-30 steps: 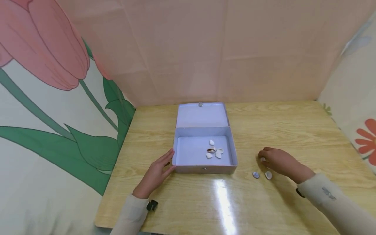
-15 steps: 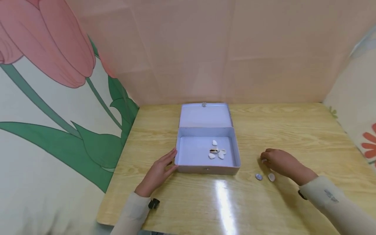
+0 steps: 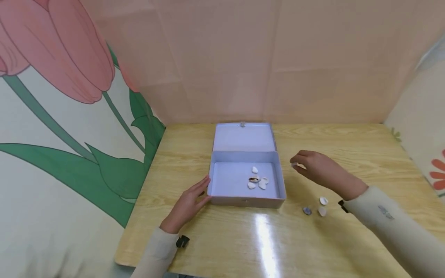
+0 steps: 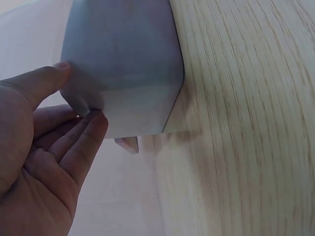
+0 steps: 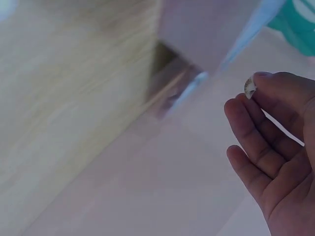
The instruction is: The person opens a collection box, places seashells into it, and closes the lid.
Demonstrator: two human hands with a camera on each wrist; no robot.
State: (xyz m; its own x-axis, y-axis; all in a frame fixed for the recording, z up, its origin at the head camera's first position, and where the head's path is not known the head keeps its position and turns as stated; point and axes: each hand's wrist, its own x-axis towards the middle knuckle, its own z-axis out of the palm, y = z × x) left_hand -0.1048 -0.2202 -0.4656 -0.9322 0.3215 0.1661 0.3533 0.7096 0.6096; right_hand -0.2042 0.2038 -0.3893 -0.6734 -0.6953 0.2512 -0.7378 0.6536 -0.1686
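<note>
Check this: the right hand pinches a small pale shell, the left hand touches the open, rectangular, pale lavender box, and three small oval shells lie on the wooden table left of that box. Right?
One slip: the three small oval shells lie right of the open, rectangular, pale lavender box, as the head view shows. The rest stands.

Left forearm (image 3: 154, 251) crosses the near edge of the table (image 3: 180, 154), closer to the left corner. Left hand (image 3: 185, 207) points forward, thumb spread from the fingers (image 4: 87, 142). Right forearm (image 3: 396, 224) extends from the near right. Right hand (image 3: 321, 170) is raised above the table; thumb and fingertip pinch.
</note>
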